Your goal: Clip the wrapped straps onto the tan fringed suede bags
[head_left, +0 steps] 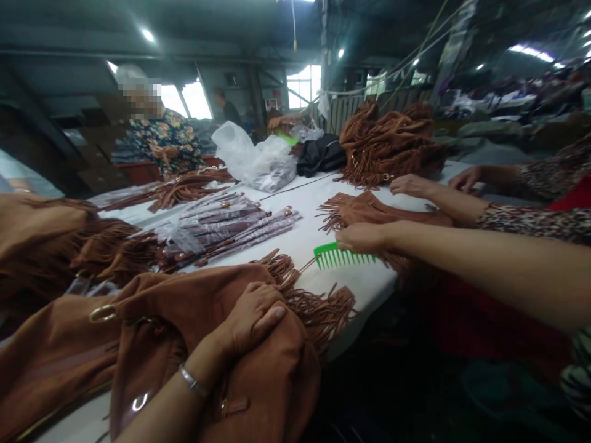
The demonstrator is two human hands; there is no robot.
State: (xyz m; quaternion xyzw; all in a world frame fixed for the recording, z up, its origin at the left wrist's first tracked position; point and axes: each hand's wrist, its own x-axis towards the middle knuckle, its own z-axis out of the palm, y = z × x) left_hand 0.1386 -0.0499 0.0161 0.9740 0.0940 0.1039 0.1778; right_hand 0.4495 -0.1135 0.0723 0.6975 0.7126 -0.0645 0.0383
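Observation:
A brown suede-like fringed bag with gold-coloured fittings lies in front of me. My left hand, a silver bracelet at its wrist, rests palm down on top of it, fingers laid over the material and not visibly gripping. At the bag's far end, strands of brown fringe spread onto the white table. My right hand is closed around the spine of a green wide-toothed comb, its teeth pointing down. The comb is above the table just beyond the fringe; a few thin strands reach its left end.
On the right, a co-worker's hands are by another brown fringed bag. A pile of brown bags stands behind. Plastic-wrapped straps and a white plastic bag lie across the table. A person stands at the far left.

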